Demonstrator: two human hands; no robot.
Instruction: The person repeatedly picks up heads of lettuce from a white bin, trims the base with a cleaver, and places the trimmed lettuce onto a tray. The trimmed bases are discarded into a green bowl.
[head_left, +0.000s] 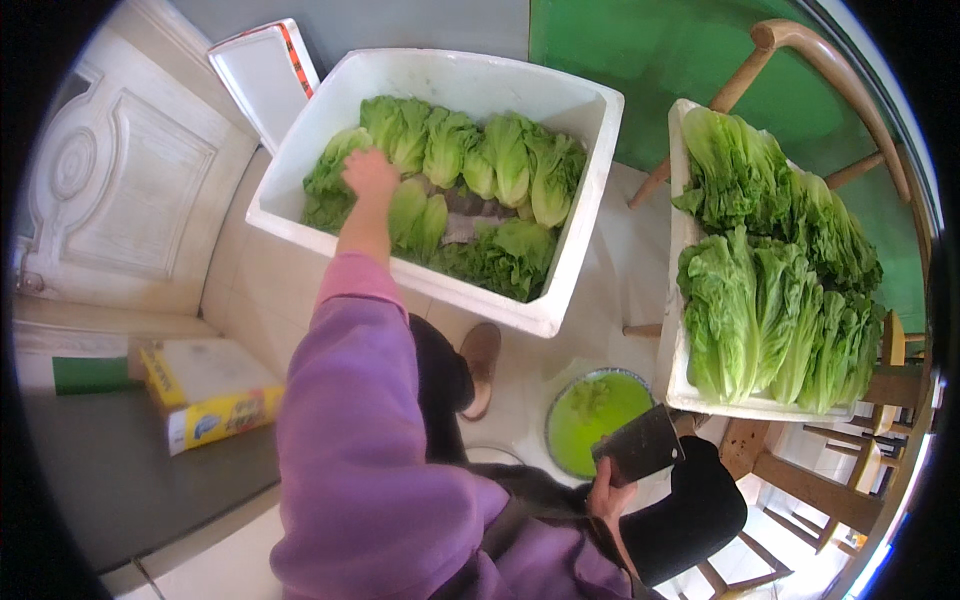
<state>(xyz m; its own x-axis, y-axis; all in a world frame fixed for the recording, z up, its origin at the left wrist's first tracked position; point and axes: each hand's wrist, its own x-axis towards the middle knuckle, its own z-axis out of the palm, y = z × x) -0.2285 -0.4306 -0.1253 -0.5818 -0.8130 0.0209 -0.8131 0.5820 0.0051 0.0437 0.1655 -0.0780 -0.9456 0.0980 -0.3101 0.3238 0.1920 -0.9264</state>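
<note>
My left hand (370, 172) lies over a head of lettuce (341, 150) at the left end of a large white foam box (577, 285); whether its fingers grip the leaves is unclear. Several more lettuce heads (510, 161) line the box, around a bare patch of its bottom. Low in the picture, my right hand (611, 491) is closed on a dark, broad-bladed cleaver (641, 446). The blade partly covers a round basin (592, 412) with a bright green inside and some pale scraps in it. At the right, more lettuce (735, 315) is stacked in rows on a white foam tray (679, 375).
A wooden chair (817, 52) stands behind the foam tray, with more wooden furniture (817, 487) at the lower right. A white foam lid (259, 75) leans behind the box. A yellow and white carton (217, 382) sits on a dark surface at the left, near a white panelled door (135, 187).
</note>
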